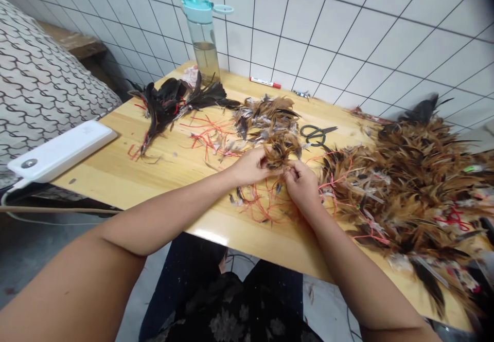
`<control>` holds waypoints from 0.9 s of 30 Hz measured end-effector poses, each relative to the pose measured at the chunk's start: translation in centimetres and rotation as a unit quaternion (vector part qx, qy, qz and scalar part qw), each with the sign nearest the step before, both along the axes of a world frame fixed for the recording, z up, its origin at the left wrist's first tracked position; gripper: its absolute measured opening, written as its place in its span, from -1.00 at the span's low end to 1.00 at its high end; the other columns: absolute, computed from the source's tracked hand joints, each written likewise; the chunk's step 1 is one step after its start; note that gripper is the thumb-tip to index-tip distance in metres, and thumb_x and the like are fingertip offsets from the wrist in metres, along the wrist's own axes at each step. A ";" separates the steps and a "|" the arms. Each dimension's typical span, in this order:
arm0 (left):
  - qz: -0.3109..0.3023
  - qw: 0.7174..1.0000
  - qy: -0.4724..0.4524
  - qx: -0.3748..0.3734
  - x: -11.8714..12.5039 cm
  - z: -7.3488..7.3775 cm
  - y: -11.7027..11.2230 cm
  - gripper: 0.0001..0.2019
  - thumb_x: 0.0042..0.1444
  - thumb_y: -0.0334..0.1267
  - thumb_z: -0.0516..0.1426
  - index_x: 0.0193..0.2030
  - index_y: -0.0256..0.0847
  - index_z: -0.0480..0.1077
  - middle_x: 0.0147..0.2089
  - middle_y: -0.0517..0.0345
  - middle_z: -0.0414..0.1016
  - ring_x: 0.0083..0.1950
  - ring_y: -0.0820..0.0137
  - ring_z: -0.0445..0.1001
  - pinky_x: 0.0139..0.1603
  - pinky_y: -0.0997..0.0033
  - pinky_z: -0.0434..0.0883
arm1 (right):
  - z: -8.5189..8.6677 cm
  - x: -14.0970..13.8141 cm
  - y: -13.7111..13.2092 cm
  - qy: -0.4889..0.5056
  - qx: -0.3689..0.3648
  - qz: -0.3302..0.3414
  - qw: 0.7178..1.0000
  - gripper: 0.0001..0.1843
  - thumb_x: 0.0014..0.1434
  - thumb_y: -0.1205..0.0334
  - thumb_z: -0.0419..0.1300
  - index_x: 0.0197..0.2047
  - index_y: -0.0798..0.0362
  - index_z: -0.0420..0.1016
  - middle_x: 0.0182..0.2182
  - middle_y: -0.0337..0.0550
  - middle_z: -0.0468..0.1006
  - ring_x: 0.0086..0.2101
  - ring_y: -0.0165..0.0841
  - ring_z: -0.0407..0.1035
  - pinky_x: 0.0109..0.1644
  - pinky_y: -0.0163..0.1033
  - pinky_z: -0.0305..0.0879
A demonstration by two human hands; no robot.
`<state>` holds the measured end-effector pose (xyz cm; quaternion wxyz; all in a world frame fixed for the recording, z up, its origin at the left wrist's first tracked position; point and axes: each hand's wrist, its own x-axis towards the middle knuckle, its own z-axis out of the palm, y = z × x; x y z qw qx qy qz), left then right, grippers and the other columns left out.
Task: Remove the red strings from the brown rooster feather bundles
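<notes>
My left hand (250, 166) and my right hand (302, 182) meet over the middle of a wooden table (162, 169). Both pinch a small bundle of brown feathers (278, 153), the left hand gripping it from the left, the right hand's fingers curled at its lower right. Loose red strings (262, 205) lie on the table just under the hands. A heap of brown feathers (266, 118) sits just beyond the held bundle.
A big pile of brown feathers (417, 182) covers the table's right side. Dark feathers (173, 100) lie at the back left, black scissors (316, 134) behind the hands. A water bottle (203, 36), red-capped marker (264, 82) and white power bank (62, 149) stand around.
</notes>
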<state>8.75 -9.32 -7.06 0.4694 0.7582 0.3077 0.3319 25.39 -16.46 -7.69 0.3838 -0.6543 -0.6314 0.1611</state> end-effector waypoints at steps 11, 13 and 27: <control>-0.059 0.969 -0.125 -0.204 0.1 0.2 0.1 -0.69 -0.03 -0.12 0.30 -0.27 -0.31 0.40 -0.31 0.12 0.51 -0.28 0.45 0.45 -0.20 0.44 0.39 | 0.1 -0.7 0.1 0.079 -0.053 0.013 0.995 -0.80 0.06 0.06 0.15 -0.42 0.02 0.40 -0.58 -0.31 0.26 -0.52 -0.41 0.12 -0.38 -0.27 0.08; -0.047 0.966 -0.138 -0.212 0.0 0.6 -0.1 -0.69 -0.03 -0.13 0.31 -0.28 -0.31 0.37 -0.36 0.18 0.46 -0.33 0.51 0.40 -0.25 0.50 0.35 | -0.1 -0.5 0.2 0.130 -0.070 0.015 0.989 -0.76 0.07 0.02 0.14 -0.45 0.01 0.37 -0.60 -0.32 0.24 -0.53 -0.42 0.10 -0.40 -0.28 0.07; 0.044 0.997 -0.035 -0.043 -1.0 0.5 0.8 -0.76 0.06 -0.19 0.20 -0.18 -0.28 0.43 -0.29 0.15 0.45 -0.31 0.49 0.36 -0.27 0.48 0.30 | 1.2 0.9 0.2 0.254 -0.043 -0.009 0.966 -0.68 0.01 -0.06 0.22 -0.44 0.02 0.33 -0.57 -0.34 0.25 -0.50 -0.46 0.10 -0.38 -0.31 0.08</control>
